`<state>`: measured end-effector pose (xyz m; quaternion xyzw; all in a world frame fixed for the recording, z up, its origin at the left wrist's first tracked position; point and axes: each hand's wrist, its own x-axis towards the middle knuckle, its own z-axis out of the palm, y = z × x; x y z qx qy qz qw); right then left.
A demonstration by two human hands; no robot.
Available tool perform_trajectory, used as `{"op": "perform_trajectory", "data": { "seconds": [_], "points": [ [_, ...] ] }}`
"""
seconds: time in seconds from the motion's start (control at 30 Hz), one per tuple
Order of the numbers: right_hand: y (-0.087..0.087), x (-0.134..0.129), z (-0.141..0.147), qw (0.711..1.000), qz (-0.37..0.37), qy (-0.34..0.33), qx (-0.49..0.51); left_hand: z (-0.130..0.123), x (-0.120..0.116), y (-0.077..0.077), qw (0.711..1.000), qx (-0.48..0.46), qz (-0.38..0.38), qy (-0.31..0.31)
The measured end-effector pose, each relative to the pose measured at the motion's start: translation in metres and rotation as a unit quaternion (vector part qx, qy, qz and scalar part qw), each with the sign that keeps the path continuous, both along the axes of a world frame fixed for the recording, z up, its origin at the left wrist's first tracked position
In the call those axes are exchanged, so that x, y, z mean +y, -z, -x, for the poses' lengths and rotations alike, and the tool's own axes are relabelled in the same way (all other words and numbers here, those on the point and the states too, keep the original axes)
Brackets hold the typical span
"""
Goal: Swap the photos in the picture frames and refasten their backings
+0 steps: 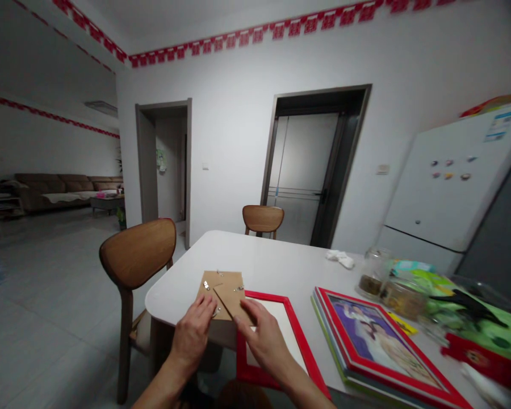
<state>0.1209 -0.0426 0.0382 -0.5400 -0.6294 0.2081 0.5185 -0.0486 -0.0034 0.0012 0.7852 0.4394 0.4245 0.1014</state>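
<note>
Brown backing board (226,279) noted at near edge of table (276,261), beside red frame (301,341). Its lower part is touched by fingers of left hand (192,331) and right hand (267,338) — whether firmly grasped cannot be told.

The board (229,282) is tan, the frame (302,341) red.

A tall, boxy white refrigerator (436,201) stands at right; far left sits a long brown sofa (53,184), perhaps leather.
</note>
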Motion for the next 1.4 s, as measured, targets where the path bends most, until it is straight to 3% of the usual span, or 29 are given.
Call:
{"op": "perform_trajectory", "data": {
  "seconds": [0.17,0.37,0.57,0.73,1.03,1.2,1.4],
  "points": [
    [0.011,-0.030,-0.060,0.997,0.019,0.069,-0.021,-0.059,-0.032,0.006,0.978,-0.144,0.077,0.127],
    [0.045,-0.045,-0.105,0.991,0.059,0.098,-0.069,-0.101,-0.051,0.021,0.975,-0.109,0.111,0.160],
    [0.067,-0.037,-0.107,0.983,0.043,0.079,-0.158,-0.096,-0.049,0.019,0.985,-0.015,0.098,0.138],
    [0.076,-0.032,-0.103,0.975,0.021,0.070,-0.210,-0.084,-0.047,0.018,0.982,0.029,0.092,0.161],
    [0.056,-0.032,-0.094,0.931,0.062,0.039,-0.357,-0.068,-0.041,0.028,0.970,0.161,0.134,0.122],
    [0.047,-0.005,-0.097,0.910,0.081,0.077,-0.399,-0.066,-0.038,0.023,0.971,0.161,0.133,0.119],
    [0.054,0.017,-0.098,0.904,0.106,0.085,-0.405,-0.065,-0.039,0.020,0.970,0.164,0.136,0.114]
  ]
}}
